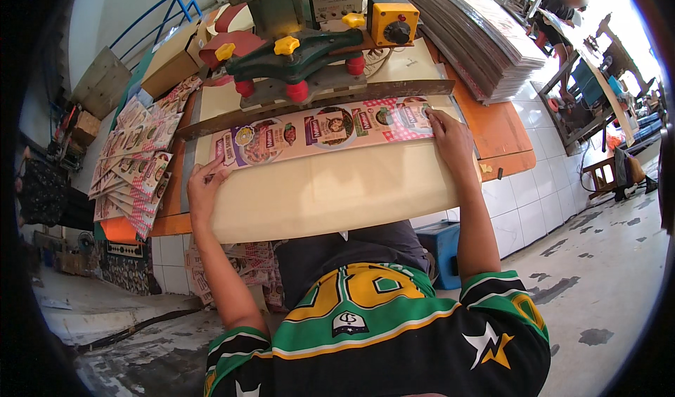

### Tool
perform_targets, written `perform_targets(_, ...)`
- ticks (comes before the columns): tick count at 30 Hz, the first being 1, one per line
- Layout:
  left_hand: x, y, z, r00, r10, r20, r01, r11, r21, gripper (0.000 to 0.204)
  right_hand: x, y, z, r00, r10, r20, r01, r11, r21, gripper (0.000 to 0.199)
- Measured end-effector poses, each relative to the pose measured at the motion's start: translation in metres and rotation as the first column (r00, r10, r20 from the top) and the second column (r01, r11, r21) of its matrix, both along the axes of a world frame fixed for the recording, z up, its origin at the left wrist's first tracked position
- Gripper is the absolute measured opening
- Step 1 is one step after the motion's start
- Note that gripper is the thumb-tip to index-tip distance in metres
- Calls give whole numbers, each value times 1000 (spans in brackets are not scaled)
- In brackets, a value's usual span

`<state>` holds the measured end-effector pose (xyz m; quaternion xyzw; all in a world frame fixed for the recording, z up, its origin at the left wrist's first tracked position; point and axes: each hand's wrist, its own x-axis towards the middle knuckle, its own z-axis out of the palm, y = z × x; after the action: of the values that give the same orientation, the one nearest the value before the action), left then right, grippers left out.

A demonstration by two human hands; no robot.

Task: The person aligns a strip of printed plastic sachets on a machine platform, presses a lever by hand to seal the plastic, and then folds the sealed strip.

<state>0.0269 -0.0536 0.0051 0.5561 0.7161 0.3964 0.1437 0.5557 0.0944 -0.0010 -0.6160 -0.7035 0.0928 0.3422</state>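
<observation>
My left hand [202, 190] and right hand [453, 140] pinch the printed strip [299, 135]. I'd keep its 2 ends evenly taut.

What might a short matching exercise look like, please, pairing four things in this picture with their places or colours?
Things
1. Long printed strip
2. Control box
3. Fanned pile of printed pieces
4. Tall stack of flat sheets

Places or colours
A. Far right side of the orange table
B. Between the left hand and the right hand
C. Yellow with a black knob
D. To the left of the left hand

Pairs: 1-B, 2-C, 3-D, 4-A.
</observation>
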Motion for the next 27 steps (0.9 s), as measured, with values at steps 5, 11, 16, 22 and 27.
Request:
perform_targets(5,0,1,-2,1000,2,20,-3,1000,8,48,-2,-2,5,1000,-20,20,21,999,-34,32)
perform_targets(11,-1,2,-3,1000,4,-13,-4,1000,20,47,0,-1,2,999,-15,30,15,1000,-10,32)
perform_targets(16,1,0,-2,999,22,36,-22,1000,-13,45,1,1,-2,1000,-3,7,3,1000,5,31)
perform_targets(22,2,1,0,1000,17,4,-17,1000,-11,46,3,2,-4,1000,-5,6,5,1000,1,31)
perform_targets(27,-2,1,-3,999,-33,-9,33,998,56,48,0,0,-1,1000,-12,1,12,1000,-4,31)
